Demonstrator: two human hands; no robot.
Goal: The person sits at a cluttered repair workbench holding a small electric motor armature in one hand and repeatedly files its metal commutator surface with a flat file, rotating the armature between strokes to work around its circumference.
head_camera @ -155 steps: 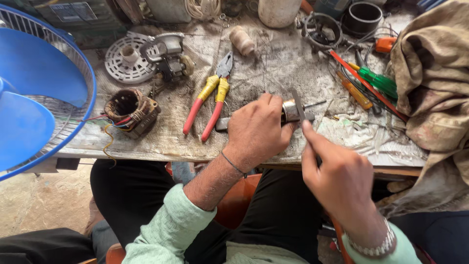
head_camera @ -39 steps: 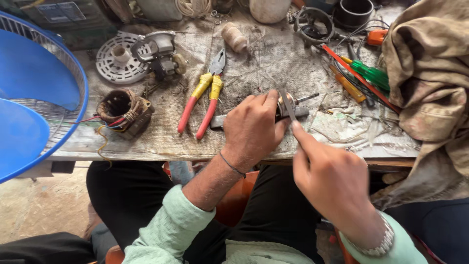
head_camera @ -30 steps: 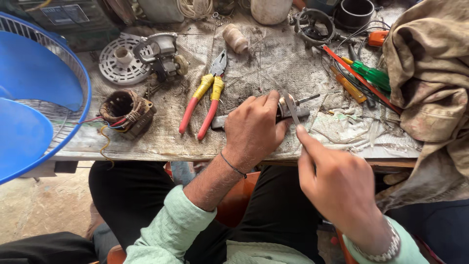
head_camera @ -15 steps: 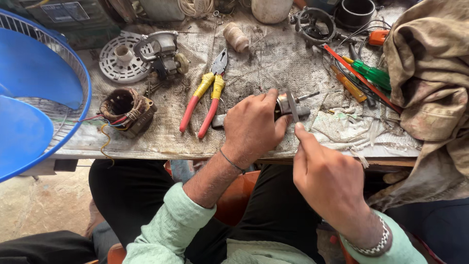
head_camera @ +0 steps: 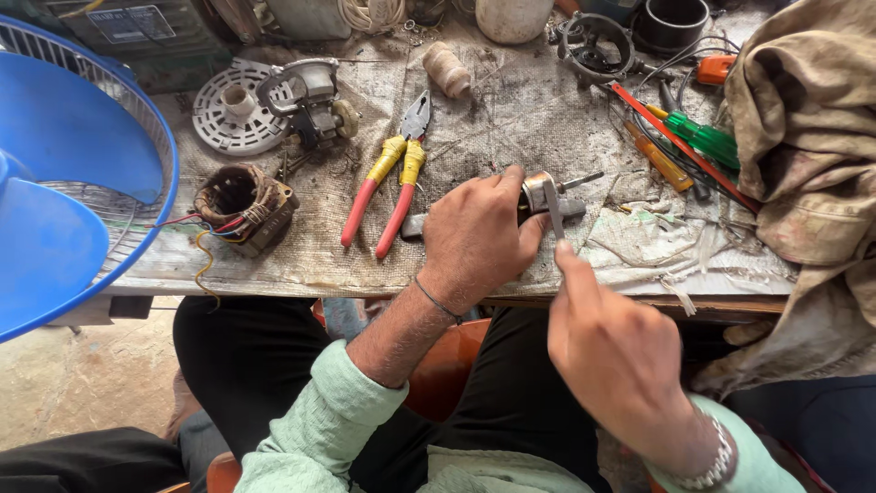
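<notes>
The left hand (head_camera: 474, 239) clenches a small metal rotor (head_camera: 540, 194) on the workbench (head_camera: 511, 137). At its 4 o'clock, the right hand (head_camera: 613, 351) seemingly pinches a thin strip (head_camera: 556, 208); pliers (head_camera: 391, 178) lie at 9 o'clock

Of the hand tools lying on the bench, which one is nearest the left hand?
The red-and-yellow-handled pliers, just beside the left hand. The green-handled screwdriver and the orange-handled one lie farther off.

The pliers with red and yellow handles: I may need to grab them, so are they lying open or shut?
Open. The pliers lie flat on the bench, handles spread apart toward the near edge; the nose is too small to judge.
</notes>
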